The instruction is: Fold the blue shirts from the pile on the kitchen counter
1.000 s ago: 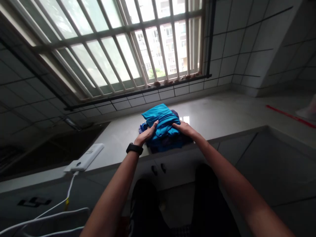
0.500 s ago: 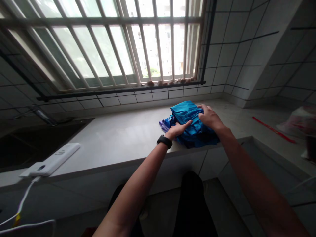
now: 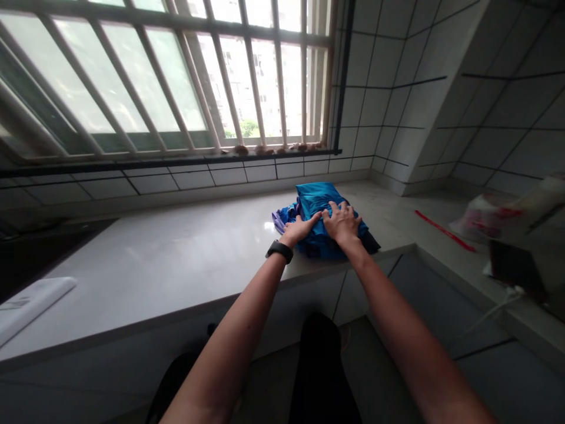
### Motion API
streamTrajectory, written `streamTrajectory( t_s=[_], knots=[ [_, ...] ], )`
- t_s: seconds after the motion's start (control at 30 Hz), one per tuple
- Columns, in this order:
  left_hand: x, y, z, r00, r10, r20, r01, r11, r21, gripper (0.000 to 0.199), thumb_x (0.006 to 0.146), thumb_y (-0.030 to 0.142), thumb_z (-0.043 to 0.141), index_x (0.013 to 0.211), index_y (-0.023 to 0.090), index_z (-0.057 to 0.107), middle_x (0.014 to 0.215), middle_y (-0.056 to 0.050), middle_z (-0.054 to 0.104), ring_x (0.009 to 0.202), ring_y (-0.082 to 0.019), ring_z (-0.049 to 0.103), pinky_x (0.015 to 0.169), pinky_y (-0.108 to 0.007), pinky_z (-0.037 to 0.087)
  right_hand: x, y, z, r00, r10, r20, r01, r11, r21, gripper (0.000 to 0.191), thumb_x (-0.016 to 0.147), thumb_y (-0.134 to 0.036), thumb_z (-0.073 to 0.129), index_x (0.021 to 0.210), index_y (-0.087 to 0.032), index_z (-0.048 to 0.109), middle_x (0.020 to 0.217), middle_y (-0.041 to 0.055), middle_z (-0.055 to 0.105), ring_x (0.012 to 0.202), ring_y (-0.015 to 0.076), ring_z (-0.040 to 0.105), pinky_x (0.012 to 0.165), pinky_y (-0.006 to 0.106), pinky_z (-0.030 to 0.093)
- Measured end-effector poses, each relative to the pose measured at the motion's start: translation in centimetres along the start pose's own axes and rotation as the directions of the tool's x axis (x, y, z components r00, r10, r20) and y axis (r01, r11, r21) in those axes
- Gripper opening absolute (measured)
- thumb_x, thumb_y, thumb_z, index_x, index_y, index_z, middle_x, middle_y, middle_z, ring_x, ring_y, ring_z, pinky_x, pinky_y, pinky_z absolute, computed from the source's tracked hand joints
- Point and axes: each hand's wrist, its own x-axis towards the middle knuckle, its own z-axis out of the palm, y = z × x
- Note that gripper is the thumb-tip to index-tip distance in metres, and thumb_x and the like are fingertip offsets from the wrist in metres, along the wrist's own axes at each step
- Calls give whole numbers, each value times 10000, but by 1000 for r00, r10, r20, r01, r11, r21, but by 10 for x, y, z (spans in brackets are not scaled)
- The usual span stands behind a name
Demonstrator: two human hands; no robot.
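Note:
A folded bundle of shiny blue cloth (image 3: 315, 194), apparently a garment, lies on the white countertop near its front edge. Purple and patterned fabric (image 3: 279, 221) shows at its left side, and a dark corner sticks out at the right. My right hand (image 3: 343, 224) rests on top of the cloth with its fingers spread. Against the bundle's left side lies my left hand (image 3: 300, 229), thumb stretched across the top and fingers apart. A black watch (image 3: 279, 251) is on my left wrist.
A white power strip (image 3: 37, 303) lies at the counter's left, near the dark sink (image 3: 53, 253). Over to the right are a red strip (image 3: 444, 231), a plastic bag (image 3: 481, 218) and a dark flat device (image 3: 516, 268) with a cable. Behind stands a barred window (image 3: 260, 88).
My right hand has moved left from the bundle's far right edge onto its top, nearer my left hand. A dark corner shows at the right. The view has turned rightward.

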Motion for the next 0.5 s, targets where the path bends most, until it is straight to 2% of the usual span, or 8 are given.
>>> streamTrajectory(
  t_s=[0.07, 0.13, 0.2, 0.27, 0.33, 0.43, 0.5],
  knots=[
    [-7, 8, 1, 994, -104, -28, 102, 993, -50, 1091, 850, 902, 186, 1623, 138, 280, 1599, -272, 422, 1503, -465, 350, 1181, -595, 278, 3, -2, 0, 1000, 16, -6, -16, 1000, -3, 563, 1030, -416, 298, 1504, -227, 535, 1504, 197, 511, 1351, 371, 464, 1076, 648, 377],
    [-16, 11, -4, 989, -145, -1, 145, 986, -77, 1087, 852, 894, 218, 1629, 135, 260, 1613, -281, 395, 1508, -461, 344, 1178, -588, 287, 4, -2, 1, 1000, 26, -8, -26, 1000, -5, 566, 1028, -406, 289, 1503, -219, 535, 1501, 201, 512, 1349, 370, 469, 1076, 645, 380],
    [-27, 7, -15, 994, -84, 70, 89, 993, -75, 1020, 886, 851, 225, 1624, 150, 277, 1615, -257, 406, 1494, -421, 389, 1172, -532, 327, 5, -1, 1, 999, 32, -4, -32, 999, -6, 567, 1030, -397, 276, 1497, -214, 541, 1503, 202, 512, 1348, 368, 474, 1076, 640, 385],
    [-44, -5, -31, 994, 17, 111, -14, 999, -30, 888, 940, 768, 226, 1589, 178, 361, 1576, -209, 482, 1448, -355, 469, 1156, -446, 372, 5, -1, 1, 999, 38, -5, -38, 999, -6, 564, 1029, -384, 270, 1484, -207, 553, 1503, 205, 513, 1346, 369, 478, 1075, 642, 386],
    [-67, -23, -44, 997, 45, 63, -52, 991, 120, 752, 977, 681, 271, 1500, 189, 497, 1470, -185, 587, 1367, -326, 545, 1116, -410, 415, 5, -2, 1, 999, 40, -12, -40, 999, -10, 559, 1027, -374, 273, 1467, -193, 568, 1498, 209, 518, 1341, 371, 484, 1073, 651, 385],
    [-108, -55, -54, 990, -77, -119, 123, 886, 447, 546, 983, 516, 405, 1280, 143, 671, 1320, -226, 647, 1229, -387, 608, 1014, -487, 472, 6, -5, 2, 999, 33, -18, -33, 999, -34, 546, 1023, -353, 279, 1435, -177, 591, 1505, 212, 514, 1336, 370, 488, 1069, 664, 385],
    [-131, -74, -51, 986, -61, -153, 131, 852, 508, 438, 994, 386, 406, 1184, 129, 707, 1262, -215, 666, 1174, -368, 626, 964, -475, 494, 7, -7, 3, 999, 31, -22, -33, 998, -60, 533, 1017, -334, 287, 1415, -172, 602, 1508, 211, 513, 1332, 364, 492, 1072, 663, 381]
  ],
)
